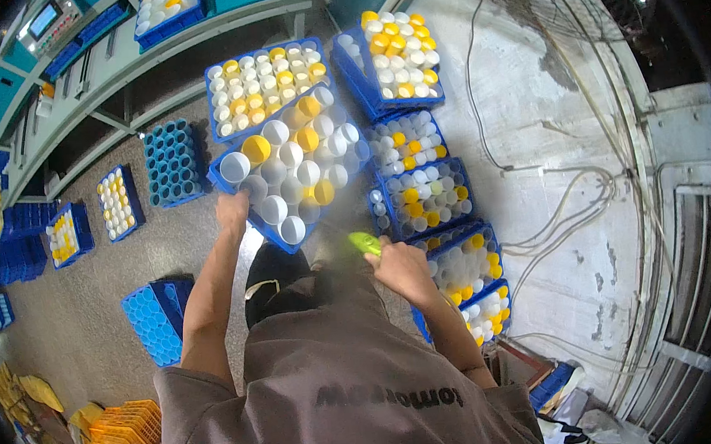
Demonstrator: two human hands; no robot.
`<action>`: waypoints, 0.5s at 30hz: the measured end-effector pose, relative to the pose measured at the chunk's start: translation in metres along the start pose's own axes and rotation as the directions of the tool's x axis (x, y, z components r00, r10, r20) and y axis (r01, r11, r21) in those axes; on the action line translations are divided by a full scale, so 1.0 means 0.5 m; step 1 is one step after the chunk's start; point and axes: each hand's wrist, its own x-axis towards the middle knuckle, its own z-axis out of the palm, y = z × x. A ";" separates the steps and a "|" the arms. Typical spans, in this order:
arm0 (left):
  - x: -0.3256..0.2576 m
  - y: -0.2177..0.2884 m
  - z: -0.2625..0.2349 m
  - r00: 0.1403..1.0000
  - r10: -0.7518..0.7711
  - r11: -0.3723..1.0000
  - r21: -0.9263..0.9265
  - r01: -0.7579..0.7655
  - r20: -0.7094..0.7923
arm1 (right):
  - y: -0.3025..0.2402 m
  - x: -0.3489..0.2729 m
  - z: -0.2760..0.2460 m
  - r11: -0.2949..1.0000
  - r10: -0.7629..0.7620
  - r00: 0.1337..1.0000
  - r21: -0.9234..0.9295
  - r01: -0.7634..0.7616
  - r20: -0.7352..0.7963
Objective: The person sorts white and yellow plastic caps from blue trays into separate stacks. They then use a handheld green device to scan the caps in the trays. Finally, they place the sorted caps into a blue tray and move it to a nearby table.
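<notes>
My left hand [234, 212] is closed on the near left edge of a blue crate [292, 245], which is tilted and raised in front of me. White, yellow and clear cylindrical tubes [273, 133] stand packed in it, open ends up. Near the crate's right corner, my right hand [403, 268] is closed around a lime-green rounded object [364, 243]; its kind does not show. A hazy patch blurs the space between this object and the crate.
Another blue crate of tubes [211, 108] lies just beyond. Several filled crates [472, 192] line the white wall at right. A dark blue honeycomb tray [151, 167], a lighter blue one [153, 325] and orange baskets [126, 440] sit at left. A metal workbench [182, 35] runs along the far left.
</notes>
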 end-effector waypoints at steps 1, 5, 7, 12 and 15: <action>0.013 0.007 -0.004 1.000 -0.009 1.000 -0.013 0.009 -0.001 | -0.003 0.011 -0.013 1.000 0.016 0.998 -0.026 -0.017 -0.058; 0.082 0.034 -0.026 1.000 0.006 0.997 -0.079 -0.006 0.003 | -0.038 0.073 -0.079 0.999 -0.001 0.999 -0.042 -0.001 -0.048; 0.123 0.059 -0.030 0.999 0.024 0.998 -0.050 -0.026 -0.043 | -0.083 0.111 -0.113 0.993 -0.116 0.990 -0.041 0.113 -0.080; 0.260 0.155 -0.053 0.989 0.149 0.987 -0.056 -0.150 -0.013 | -0.235 0.271 -0.211 0.990 -0.142 0.966 -0.042 0.136 -0.214; 0.351 0.214 -0.085 0.984 0.176 0.984 -0.012 -0.176 0.012 | -0.308 0.345 -0.269 0.990 -0.130 0.974 -0.080 0.117 -0.183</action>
